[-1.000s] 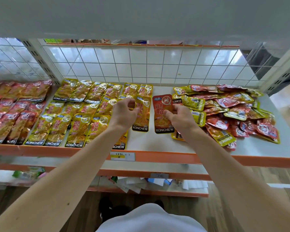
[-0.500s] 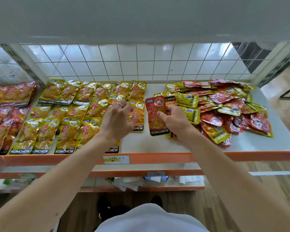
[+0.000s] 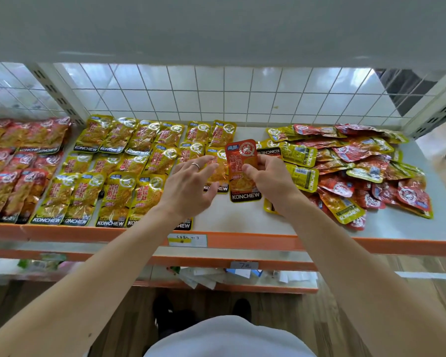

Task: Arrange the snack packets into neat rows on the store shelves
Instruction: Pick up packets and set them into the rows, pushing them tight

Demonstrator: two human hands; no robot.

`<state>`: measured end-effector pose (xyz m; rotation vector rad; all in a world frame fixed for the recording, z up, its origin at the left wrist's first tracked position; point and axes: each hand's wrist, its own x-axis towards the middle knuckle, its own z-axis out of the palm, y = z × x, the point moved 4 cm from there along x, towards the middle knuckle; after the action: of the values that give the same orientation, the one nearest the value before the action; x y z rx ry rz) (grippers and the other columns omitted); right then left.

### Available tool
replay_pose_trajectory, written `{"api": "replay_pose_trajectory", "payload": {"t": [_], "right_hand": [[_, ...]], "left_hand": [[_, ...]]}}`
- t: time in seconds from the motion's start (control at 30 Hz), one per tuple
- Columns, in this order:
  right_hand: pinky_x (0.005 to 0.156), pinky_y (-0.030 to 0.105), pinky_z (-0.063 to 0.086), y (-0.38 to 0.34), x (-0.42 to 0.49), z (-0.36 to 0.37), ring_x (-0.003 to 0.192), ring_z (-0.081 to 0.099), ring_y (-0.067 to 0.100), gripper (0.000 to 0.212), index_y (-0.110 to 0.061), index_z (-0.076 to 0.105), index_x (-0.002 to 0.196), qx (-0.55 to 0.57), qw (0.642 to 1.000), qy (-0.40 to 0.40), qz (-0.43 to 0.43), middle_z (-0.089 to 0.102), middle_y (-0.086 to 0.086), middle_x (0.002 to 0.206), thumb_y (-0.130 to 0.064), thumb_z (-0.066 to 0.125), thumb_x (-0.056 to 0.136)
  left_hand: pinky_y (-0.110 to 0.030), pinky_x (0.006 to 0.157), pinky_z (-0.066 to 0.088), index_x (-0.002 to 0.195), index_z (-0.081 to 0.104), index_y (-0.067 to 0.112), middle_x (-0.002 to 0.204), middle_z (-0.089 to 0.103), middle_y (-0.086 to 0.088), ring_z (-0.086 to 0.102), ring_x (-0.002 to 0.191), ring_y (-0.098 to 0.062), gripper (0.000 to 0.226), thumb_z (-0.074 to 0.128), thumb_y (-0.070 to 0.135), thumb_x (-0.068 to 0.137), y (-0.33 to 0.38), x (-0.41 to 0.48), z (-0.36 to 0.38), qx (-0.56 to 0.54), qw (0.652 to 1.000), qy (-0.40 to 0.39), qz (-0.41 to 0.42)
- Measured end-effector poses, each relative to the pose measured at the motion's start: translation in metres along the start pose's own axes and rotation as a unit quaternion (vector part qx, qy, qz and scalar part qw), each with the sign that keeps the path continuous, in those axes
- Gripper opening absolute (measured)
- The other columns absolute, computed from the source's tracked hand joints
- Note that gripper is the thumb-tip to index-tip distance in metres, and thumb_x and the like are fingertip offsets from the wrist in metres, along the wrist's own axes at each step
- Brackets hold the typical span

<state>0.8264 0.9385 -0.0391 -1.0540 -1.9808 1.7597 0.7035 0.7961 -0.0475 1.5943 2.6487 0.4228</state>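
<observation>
My right hand (image 3: 271, 181) pinches a red KONCHEW packet (image 3: 242, 171) upright over the middle of the shelf (image 3: 242, 217). My left hand (image 3: 188, 184), a ring on one finger, lies with straight fingers on the yellow packets (image 3: 216, 173) just left of the red one. Yellow packets (image 3: 119, 171) lie in neat rows on the left half of the shelf. A loose heap of red and yellow packets (image 3: 350, 168) covers the right half. Red packets (image 3: 18, 161) are lined up at the far left.
A white wire grid (image 3: 216, 99) backs the shelf and an upper shelf (image 3: 216, 27) hangs overhead. The orange front edge (image 3: 242, 240) carries a price label (image 3: 187, 240). Lower shelves (image 3: 216, 276) hold papers and small goods.
My left hand has opened out and moved right onto the yellow packets beside the red one. My right hand keeps the red packet, shifted slightly left.
</observation>
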Motion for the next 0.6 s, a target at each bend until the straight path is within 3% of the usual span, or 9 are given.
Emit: {"api": "replay_pose_trajectory", "payload": {"t": [0.17,0.37,0.6], "right_hand": [[0.077,0.026,0.055,-0.014,-0.006,0.034,0.093,0.069,0.014,0.014,-0.020,0.064,0.111,0.021,0.999,-0.035,-0.001,0.071,0.000,0.102,-0.015,0.063,0.097],[0.082,0.033,0.059,-0.045,-0.027,0.109,0.091,0.071,0.019,0.014,-0.020,0.068,0.102,0.043,0.996,-0.069,-0.033,0.074,0.004,0.099,-0.009,0.063,0.096],[0.089,0.042,0.058,-0.080,-0.063,0.236,0.093,0.072,0.021,0.010,-0.023,0.070,0.098,0.011,0.996,-0.077,-0.051,0.076,0.002,0.097,-0.015,0.066,0.093]], "left_hand": [[-0.046,0.107,0.039,0.135,0.060,0.022,0.150,0.050,0.001,0.051,0.133,-0.029,0.049,0.049,0.041,0.091,-0.030,-0.030,-0.029,-0.027,0.997,0.049,-0.062],[-0.046,0.111,0.037,0.138,0.058,0.020,0.151,0.049,-0.001,0.049,0.134,-0.028,0.052,0.046,0.041,0.092,-0.094,-0.080,-0.069,-0.016,0.987,0.131,-0.096],[-0.048,0.110,0.037,0.144,0.050,0.022,0.154,0.045,0.000,0.046,0.136,-0.030,0.057,0.044,0.043,0.091,-0.203,-0.168,-0.118,-0.010,0.975,0.173,-0.136]]}}
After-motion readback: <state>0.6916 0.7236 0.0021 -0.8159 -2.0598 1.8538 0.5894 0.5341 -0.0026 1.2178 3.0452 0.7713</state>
